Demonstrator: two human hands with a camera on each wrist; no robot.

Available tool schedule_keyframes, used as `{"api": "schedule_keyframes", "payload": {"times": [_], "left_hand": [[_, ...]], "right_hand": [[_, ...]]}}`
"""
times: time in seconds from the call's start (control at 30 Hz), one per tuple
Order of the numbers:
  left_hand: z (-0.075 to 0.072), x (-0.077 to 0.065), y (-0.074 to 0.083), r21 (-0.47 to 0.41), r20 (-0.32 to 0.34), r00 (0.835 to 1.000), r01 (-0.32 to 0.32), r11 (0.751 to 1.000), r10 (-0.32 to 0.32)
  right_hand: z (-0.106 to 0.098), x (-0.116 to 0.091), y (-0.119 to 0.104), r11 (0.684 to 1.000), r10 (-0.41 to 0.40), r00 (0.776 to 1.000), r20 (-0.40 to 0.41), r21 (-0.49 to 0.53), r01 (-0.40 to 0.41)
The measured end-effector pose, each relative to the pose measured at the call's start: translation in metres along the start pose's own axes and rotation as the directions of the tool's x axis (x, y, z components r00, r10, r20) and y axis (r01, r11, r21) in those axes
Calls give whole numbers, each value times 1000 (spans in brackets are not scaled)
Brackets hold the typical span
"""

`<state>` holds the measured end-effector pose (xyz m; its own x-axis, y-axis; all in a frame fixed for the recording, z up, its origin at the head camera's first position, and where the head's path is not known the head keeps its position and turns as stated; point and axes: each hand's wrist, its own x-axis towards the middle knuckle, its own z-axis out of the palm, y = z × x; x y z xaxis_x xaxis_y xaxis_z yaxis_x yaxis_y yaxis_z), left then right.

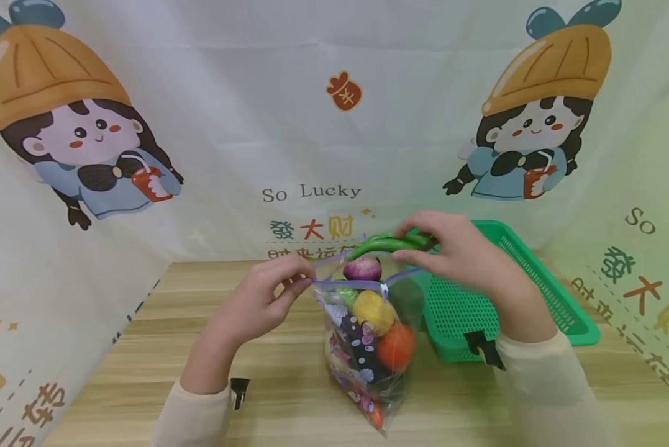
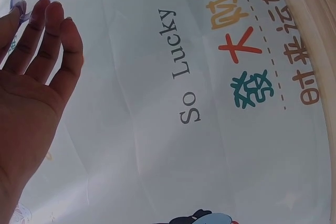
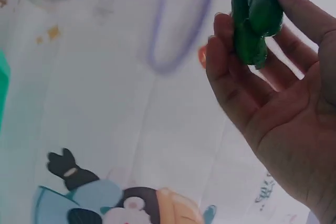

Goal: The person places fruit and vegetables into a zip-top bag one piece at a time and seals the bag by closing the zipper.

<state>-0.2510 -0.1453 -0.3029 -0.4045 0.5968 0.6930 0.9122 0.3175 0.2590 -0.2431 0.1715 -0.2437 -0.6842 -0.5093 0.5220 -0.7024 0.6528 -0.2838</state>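
Note:
In the head view a clear zip bag (image 1: 352, 354) with a purple rim and printed pattern stands upright on the table, its mouth spread apart. My left hand (image 1: 264, 298) pinches the left corner of that rim between thumb and fingertips. Inside the bag show a purple onion (image 1: 362, 269), a yellow round fruit (image 1: 373, 310) and an orange-red tomato (image 1: 397, 347). Over the mouth, my right hand (image 1: 457, 251) holds long glossy green peppers (image 1: 387, 244) by one end. The right wrist view shows the blunt ends of two peppers (image 3: 252, 30) between thumb and fingers.
A green perforated plastic basket (image 1: 569, 326) stands to the right of the bag, partly behind my right forearm. The wood-grain table (image 1: 161, 347) ends at a printed cloth backdrop (image 1: 228, 124), which also hangs along both sides.

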Motion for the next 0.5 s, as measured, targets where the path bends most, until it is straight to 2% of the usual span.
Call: {"api": "schedule_keyframes", "payload": {"times": [0.07, 0.13, 0.2, 0.27, 0.43, 0.5], "left_hand": [[0, 1, 0, -16, -8, 1000, -7, 1000, 7], [1, 0, 0, -32, -10, 1000, -18, 999, 17], [1, 0, 0, -44, -10, 1000, -21, 999, 21], [1, -1, 0, -40, -7, 1000, -17, 999, 17], [1, 0, 1, -22, -5, 1000, -8, 1000, 8], [2, 0, 1, -17, -4, 1000, -18, 1000, 18]], "right_hand": [[14, -1, -3, 998, -67, 998, -22, -5, 66], [27, -3, -3, 997, -72, 997, -17, -19, 72], [36, -5, -3, 998, -44, 999, 5, -40, 44], [41, -8, -2, 999, -12, 998, 61, -51, 15], [42, -13, -6, 994, 68, 982, 176, -99, -51], [42, -16, -9, 988, 100, 976, 193, -131, -76]]}}
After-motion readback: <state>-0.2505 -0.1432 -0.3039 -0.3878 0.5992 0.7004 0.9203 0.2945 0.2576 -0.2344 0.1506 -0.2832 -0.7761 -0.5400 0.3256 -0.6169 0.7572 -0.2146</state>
